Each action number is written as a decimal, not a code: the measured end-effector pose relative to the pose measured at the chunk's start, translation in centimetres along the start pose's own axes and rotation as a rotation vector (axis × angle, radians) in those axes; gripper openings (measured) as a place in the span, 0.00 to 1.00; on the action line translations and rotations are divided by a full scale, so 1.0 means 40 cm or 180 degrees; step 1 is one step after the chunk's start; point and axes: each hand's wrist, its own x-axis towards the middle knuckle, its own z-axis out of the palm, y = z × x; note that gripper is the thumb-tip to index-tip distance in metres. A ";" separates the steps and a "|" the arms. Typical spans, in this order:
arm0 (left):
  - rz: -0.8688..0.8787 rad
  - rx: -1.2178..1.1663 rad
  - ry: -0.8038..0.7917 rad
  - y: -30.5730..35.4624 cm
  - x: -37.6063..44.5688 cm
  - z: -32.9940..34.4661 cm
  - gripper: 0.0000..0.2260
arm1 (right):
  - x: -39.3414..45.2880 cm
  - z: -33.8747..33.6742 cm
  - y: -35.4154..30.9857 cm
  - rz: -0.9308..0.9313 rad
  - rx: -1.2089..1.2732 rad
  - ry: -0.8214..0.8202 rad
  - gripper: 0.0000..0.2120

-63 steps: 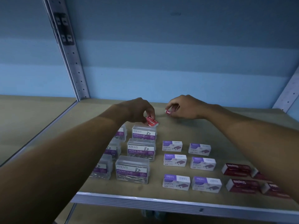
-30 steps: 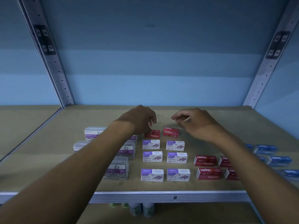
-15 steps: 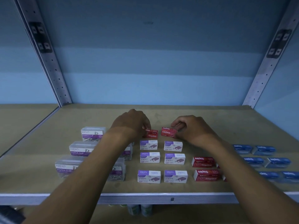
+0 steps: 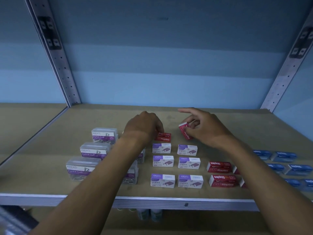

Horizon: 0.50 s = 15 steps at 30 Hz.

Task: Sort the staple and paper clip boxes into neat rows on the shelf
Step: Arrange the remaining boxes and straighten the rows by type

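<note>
My left hand (image 4: pixel 144 128) pinches the left end of a red staple box (image 4: pixel 164 137) that lies flat on the shelf behind the purple-and-white staple boxes (image 4: pixel 161 148). My right hand (image 4: pixel 205 128) grips a second red staple box (image 4: pixel 185 132), lifted and turned on end, with the index finger stretched out. Purple-and-white staple boxes stand in two columns of three. Clear paper clip boxes (image 4: pixel 104 135) form rows on the left, some hidden by my left arm. More red staple boxes (image 4: pixel 219 166) lie to the right.
Blue staple boxes (image 4: pixel 283 156) lie at the far right of the wooden shelf (image 4: pixel 101 116). Perforated metal uprights (image 4: pixel 55 53) rise at the back corners. A metal lip (image 4: pixel 169 202) runs along the shelf's front edge. Bare board stretches behind my hands.
My right hand has picked its red staple box up off the shelf and turned it on end. My left hand stays on the other red box.
</note>
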 end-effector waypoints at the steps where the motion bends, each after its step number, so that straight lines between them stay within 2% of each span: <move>1: 0.0003 -0.0005 -0.0005 -0.001 0.000 0.001 0.10 | -0.001 0.001 -0.001 -0.0010 -0.0068 -0.0148 0.30; 5: 0.0030 -0.0012 0.0004 -0.004 -0.003 0.001 0.10 | 0.006 0.013 0.002 0.0013 -0.0362 -0.0612 0.35; 12: 0.0070 0.0018 0.0012 -0.006 -0.007 0.000 0.11 | 0.019 0.029 0.005 0.0029 -0.0188 -0.0676 0.43; 15: 0.0140 0.0039 -0.0007 -0.009 -0.009 -0.002 0.10 | 0.016 0.013 0.007 -0.0039 -0.0078 -0.0467 0.36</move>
